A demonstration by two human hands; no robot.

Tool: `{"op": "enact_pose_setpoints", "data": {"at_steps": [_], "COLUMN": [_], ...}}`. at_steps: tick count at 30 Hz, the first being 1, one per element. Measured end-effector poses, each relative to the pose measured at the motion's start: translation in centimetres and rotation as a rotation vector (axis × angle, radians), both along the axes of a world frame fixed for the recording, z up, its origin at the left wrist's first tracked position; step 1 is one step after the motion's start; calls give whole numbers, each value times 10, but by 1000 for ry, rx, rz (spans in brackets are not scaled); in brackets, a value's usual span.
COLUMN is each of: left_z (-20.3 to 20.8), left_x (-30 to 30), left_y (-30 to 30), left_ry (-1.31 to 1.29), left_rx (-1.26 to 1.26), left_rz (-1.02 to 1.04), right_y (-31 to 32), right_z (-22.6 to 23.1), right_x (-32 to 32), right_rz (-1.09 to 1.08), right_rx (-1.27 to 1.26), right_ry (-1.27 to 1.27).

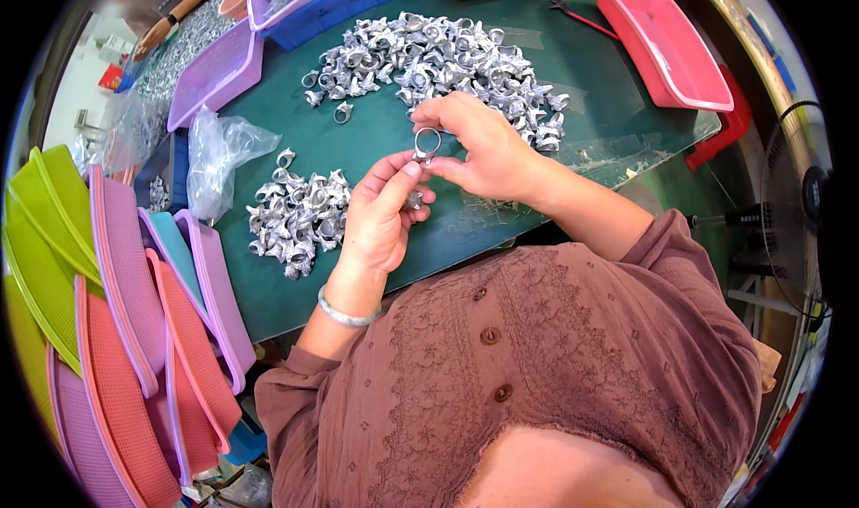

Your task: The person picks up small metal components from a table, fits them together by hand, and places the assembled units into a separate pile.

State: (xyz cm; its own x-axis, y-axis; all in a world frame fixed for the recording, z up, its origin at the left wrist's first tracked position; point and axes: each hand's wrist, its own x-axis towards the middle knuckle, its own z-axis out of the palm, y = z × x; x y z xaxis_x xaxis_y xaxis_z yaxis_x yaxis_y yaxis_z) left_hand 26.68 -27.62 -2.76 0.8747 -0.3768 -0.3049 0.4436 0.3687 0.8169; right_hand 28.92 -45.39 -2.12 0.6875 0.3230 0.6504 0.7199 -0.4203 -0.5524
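Observation:
Above the near part of the green table, a silver-coloured metal ring (428, 141) is held up between my two hands. My left hand (380, 213) pinches its lower end between thumb and forefinger. Another small grey metal piece (413, 201) shows among that hand's curled fingers. My right hand (488, 150) closes around the ring from the right, its thumb at the base and its bent forefinger by the top. Just beyond my hands spreads a large heap of similar metal rings (429, 56). To the left of my left hand lies a smaller pile of rings (300, 217).
A purple basket (215, 74), a blue basket (340, 11) and a pink basket (662, 42) line the far side. Red-handled pliers (586, 16) lie near the pink one. A clear plastic bag (224, 154) and stacked colourful baskets (125, 329) stand left. Another person's hand (154, 38) shows far left.

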Motion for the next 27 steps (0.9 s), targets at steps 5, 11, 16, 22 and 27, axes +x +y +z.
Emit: {"op": "enact_pose_setpoints", "data": {"at_steps": [5,11,16,22,27], "left_z": [-1,-4,-3,-1,-4], "left_x": [-1,2,3,2,-3], "left_y": [-4,-3,-2,-3,-12], "left_ry": [-17,-41,-37,-104,-407], "left_rx": [-2,-34,-11,-13,118], "left_rz": [-17,-58,-50,-26,92], "right_y": [-1,-2,-5,-13,-11], "right_z": [1,-2,-6,2,-12], "right_x": [-6,-7,-8,-16,-16], "right_rz": [-42,-27,-1,88,144], "right_rx": [-107,-15,101,187,301], "right_ry": [-78,-40,89,533,500]}}
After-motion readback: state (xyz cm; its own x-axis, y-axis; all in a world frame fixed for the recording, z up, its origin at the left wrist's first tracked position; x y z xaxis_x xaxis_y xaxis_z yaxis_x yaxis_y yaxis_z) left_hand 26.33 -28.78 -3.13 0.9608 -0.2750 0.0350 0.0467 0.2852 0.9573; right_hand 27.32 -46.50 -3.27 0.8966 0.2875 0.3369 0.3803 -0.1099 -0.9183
